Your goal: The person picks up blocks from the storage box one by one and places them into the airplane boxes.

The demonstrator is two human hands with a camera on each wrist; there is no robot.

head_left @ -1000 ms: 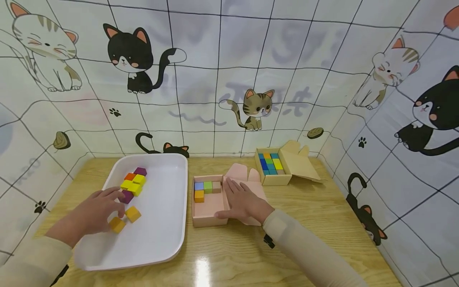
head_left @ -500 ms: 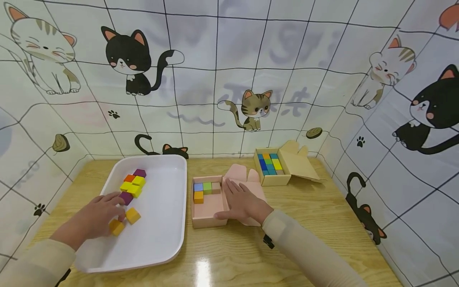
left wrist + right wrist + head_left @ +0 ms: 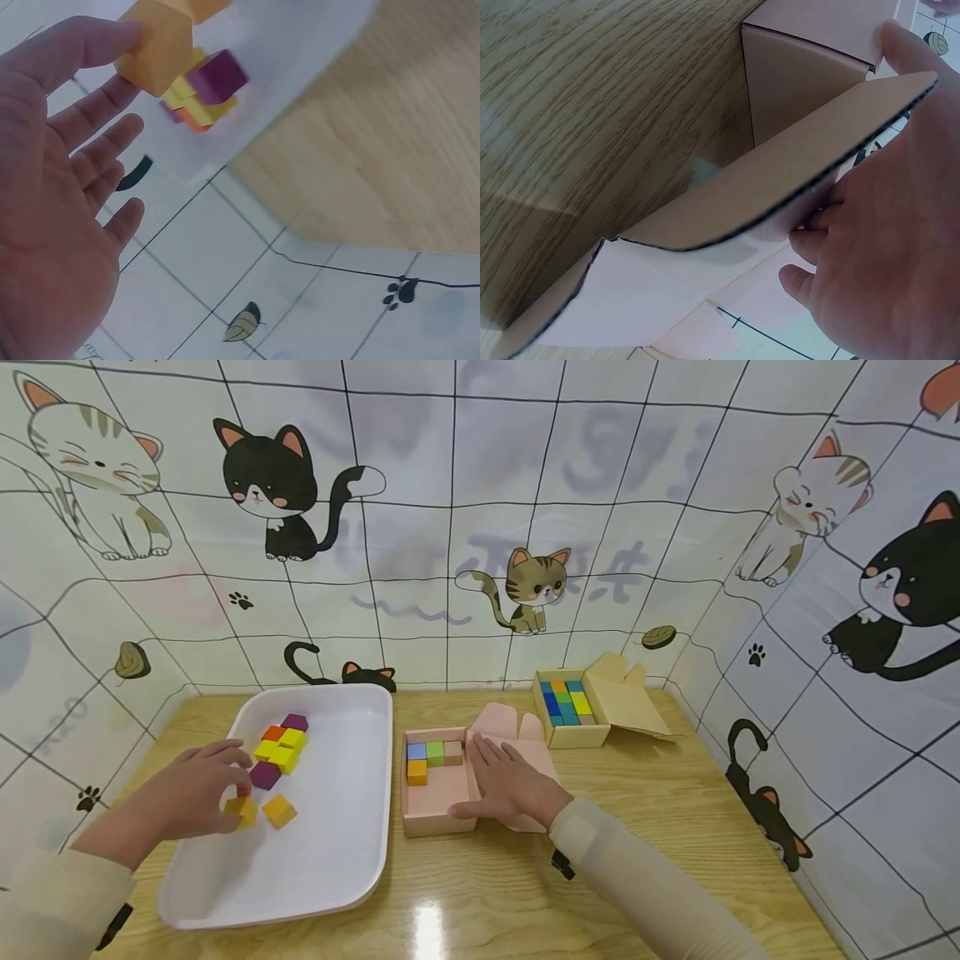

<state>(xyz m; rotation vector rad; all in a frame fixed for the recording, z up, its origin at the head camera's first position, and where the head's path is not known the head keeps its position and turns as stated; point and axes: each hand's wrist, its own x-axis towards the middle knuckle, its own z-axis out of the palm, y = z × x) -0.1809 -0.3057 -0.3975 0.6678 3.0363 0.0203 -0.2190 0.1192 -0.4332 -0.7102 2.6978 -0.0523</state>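
In the head view my left hand point(image 3: 191, 789) is over the left side of a white tray point(image 3: 337, 843). Its thumb and index finger pinch an orange cube point(image 3: 156, 46), clearest in the left wrist view; the remaining fingers are loosely bent. Another orange cube point(image 3: 280, 811) lies just right of it in the tray. Beyond sit a purple block point(image 3: 265, 775), yellow blocks point(image 3: 283, 758), a red-orange block point(image 3: 273, 733) and a second purple block point(image 3: 295, 722). My right hand point(image 3: 513, 785) rests with fingers extended on the lid point(image 3: 534, 752) of an open pink box point(image 3: 438, 825).
Inside the pink box, a blue point(image 3: 417, 752), a green point(image 3: 435, 752), a brownish point(image 3: 453, 752) and an orange block point(image 3: 417, 772) line the back left. A yellow box point(image 3: 581, 737) filled with coloured blocks stands behind right, lid open. Cat-printed cloth point(image 3: 420, 543) encloses the wooden table point(image 3: 645, 810).
My left hand has shifted slightly back and up, and the orange cube in its fingers has risen and moved away from the other orange cube. The right hand stays on the lid.
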